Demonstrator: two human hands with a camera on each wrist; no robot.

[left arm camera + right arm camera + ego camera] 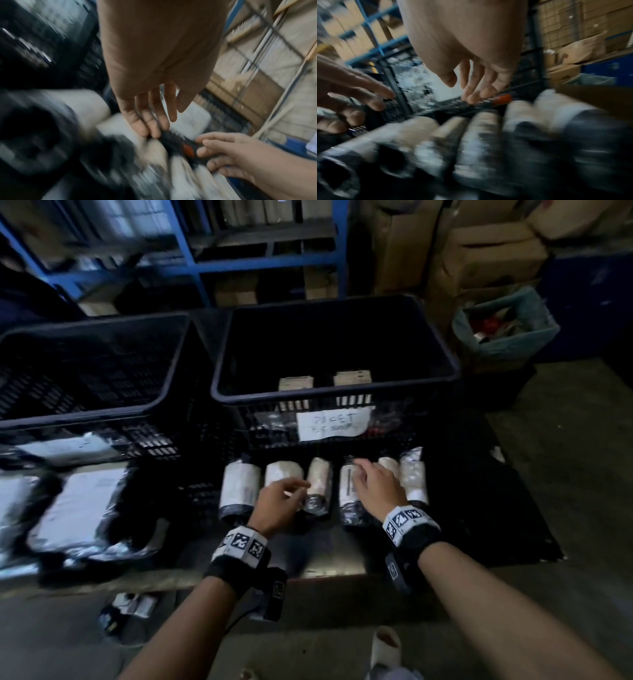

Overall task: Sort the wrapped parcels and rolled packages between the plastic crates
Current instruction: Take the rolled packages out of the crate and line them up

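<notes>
Several rolled packages (239, 489) wrapped in white and black plastic lie in a row in front of a black crate (445, 361) that bears a handwritten paper label (334, 422). Two small boxes (296, 383) sit inside that crate. My left hand (291, 491) hovers over the second and third rolls with fingers relaxed and holds nothing. My right hand (364, 474) reaches over the fourth roll (349, 508), fingers loosely spread. Both wrist views are blurred; in them the left hand (154, 119) and the right hand (471, 86) are empty above the rolls.
A second black crate (85, 364) stands at the left, with flat wrapped parcels (85, 508) lying in front of it. A lined bin (507, 330) stands at the right. Blue shelving (198, 258) and cardboard boxes (493, 254) fill the back. A small parcel (130, 607) lies on the floor.
</notes>
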